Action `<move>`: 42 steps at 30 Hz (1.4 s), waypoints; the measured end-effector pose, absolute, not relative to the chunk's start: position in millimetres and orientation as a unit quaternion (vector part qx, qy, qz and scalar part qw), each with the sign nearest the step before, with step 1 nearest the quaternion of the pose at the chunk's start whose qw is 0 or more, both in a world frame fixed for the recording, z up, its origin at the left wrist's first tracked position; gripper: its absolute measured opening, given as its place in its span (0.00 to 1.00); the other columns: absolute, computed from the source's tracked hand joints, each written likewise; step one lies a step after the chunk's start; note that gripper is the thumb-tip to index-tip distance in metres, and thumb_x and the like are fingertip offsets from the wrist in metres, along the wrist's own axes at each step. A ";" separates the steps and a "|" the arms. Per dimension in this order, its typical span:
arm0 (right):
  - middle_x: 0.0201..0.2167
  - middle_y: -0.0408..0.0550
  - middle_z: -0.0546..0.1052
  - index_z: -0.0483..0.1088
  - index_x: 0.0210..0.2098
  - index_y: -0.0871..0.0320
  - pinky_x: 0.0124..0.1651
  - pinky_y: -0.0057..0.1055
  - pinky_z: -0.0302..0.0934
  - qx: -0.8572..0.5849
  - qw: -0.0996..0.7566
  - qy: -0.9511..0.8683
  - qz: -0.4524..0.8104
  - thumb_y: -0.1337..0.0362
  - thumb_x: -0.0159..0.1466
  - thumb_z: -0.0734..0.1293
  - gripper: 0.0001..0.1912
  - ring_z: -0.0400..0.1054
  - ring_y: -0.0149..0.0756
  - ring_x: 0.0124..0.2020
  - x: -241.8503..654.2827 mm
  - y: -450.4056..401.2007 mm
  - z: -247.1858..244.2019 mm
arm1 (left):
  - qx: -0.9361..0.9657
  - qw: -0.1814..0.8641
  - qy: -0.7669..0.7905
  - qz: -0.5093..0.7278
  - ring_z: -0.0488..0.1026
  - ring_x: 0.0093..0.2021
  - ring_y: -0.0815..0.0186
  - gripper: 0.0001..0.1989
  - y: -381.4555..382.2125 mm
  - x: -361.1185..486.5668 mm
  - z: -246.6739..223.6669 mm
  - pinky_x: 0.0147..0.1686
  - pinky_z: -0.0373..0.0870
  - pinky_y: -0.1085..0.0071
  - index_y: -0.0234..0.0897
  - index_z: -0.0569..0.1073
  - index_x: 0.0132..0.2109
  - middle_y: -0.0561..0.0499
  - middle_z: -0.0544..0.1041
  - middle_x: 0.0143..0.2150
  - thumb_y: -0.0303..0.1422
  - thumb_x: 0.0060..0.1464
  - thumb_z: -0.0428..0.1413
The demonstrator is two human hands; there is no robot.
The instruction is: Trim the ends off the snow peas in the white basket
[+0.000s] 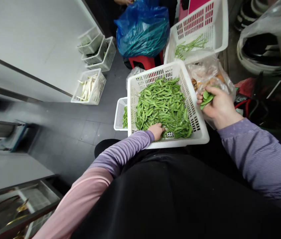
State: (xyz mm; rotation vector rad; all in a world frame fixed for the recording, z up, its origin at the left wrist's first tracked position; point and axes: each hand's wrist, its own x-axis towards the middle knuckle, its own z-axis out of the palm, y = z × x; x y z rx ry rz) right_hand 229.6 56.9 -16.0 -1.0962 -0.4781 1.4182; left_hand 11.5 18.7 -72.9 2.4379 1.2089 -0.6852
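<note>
A white slatted basket (197, 127) sits in front of my body, with a heap of green pea pods (164, 104) inside. My left hand (156, 131) reaches over the near rim and touches the pods at the heap's near edge; its fingers are bent, and what they pinch, if anything, is too small to tell. Beyond the basket's right rim, my right hand (214, 103) is closed on several green pods (206, 98), held in front of a clear plastic bag (205, 71).
Behind stand a white basket (221, 30) with green stalks and a blue bag (142, 30) on a red stool (142, 62). A small white basket (119, 114) is at the left; farther off are a basket of white vegetables (88, 88) and stacked baskets (108, 54). Someone's hand shows at the top.
</note>
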 end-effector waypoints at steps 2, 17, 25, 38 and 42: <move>0.18 0.41 0.64 0.60 0.21 0.57 0.21 0.22 0.58 -0.478 0.566 -0.187 0.645 0.69 0.54 0.60 0.06 0.59 0.25 0.19 235.6 62.0 -13.4 | 0.853 0.178 0.412 -0.267 0.68 0.45 0.54 0.18 20.6 18.8 -83.9 0.42 0.65 0.64 0.32 0.72 0.47 0.38 0.70 0.45 0.33 0.47 0.52; 0.07 0.34 0.60 0.72 0.29 0.60 0.12 0.22 0.47 -0.542 0.173 -0.563 0.600 0.63 0.49 0.69 0.08 0.52 0.23 0.09 195.8 32.8 -34.0 | 0.812 0.275 0.470 -0.211 0.67 0.27 0.70 0.12 25.6 -21.2 -10.3 0.29 0.62 0.76 0.32 0.74 0.32 0.49 0.73 0.26 0.32 0.49 0.48; 0.09 0.34 0.62 0.70 0.36 0.63 0.18 0.22 0.51 -0.519 0.278 -0.503 0.632 0.60 0.49 0.69 0.17 0.54 0.23 0.12 170.6 11.7 -30.9 | 0.821 0.363 0.438 -0.047 0.59 0.24 0.74 0.12 9.4 -6.0 -19.3 0.27 0.58 0.79 0.32 0.70 0.30 0.56 0.67 0.22 0.32 0.54 0.46; 0.32 0.46 0.76 0.74 0.30 0.56 0.40 0.33 0.60 -0.486 0.207 -0.780 0.336 0.65 0.52 0.67 0.06 0.69 0.38 0.35 171.3 14.3 -42.8 | 0.560 0.615 0.552 0.062 0.51 0.11 0.79 0.11 4.2 -1.4 9.3 0.13 0.47 0.80 0.32 0.63 0.27 0.60 0.58 0.15 0.29 0.55 0.41; 0.34 0.48 0.76 0.74 0.32 0.57 0.42 0.34 0.60 -0.460 0.214 -0.794 0.337 0.66 0.54 0.65 0.07 0.69 0.38 0.36 172.6 13.0 -41.7 | 0.469 0.689 0.543 0.107 0.46 0.09 0.80 0.09 3.6 0.7 8.1 0.10 0.39 0.80 0.33 0.62 0.27 0.60 0.56 0.15 0.28 0.53 0.43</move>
